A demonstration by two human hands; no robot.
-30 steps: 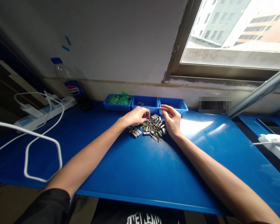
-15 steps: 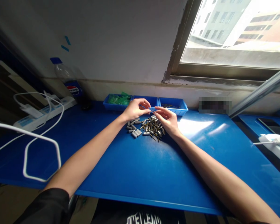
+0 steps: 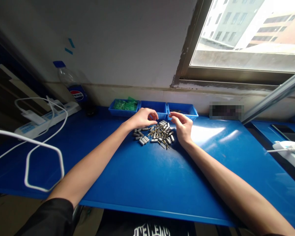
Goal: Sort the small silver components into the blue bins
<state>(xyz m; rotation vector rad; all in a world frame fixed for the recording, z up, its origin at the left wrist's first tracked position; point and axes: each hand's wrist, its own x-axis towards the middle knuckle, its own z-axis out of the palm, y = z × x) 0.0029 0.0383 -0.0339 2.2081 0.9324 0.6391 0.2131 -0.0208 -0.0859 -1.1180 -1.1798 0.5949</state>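
Over the left side of a pile of small parts, my left hand (image 3: 144,118) has its fingers curled and the thumb apart from them, with nothing visible between. My right hand (image 3: 183,124) hovers at the pile's right, thumb and forefinger drawn together around a thin small rod, whose tip barely shows. The pile mixes thin dark-and-gold rods (image 3: 159,132) with short grey metal blocks (image 3: 144,140). Just behind the hands stand three joined blue bins: the left bin (image 3: 120,113) holds green pieces, the middle bin (image 3: 153,105) is partly hidden, and the right bin (image 3: 193,114) contains thin dark rods.
A cola bottle (image 3: 77,91) and a white power strip (image 3: 51,118) stand at the left, with a white cable (image 3: 61,154) looping over the blue table (image 3: 137,177). At the right lie another white power strip (image 3: 292,154) and a slanting metal bar (image 3: 272,95).
My hands were together at the fingertips over the pile and have now separated. My right hand has shifted right; my left has dropped slightly, its fingers parting from the thumb.
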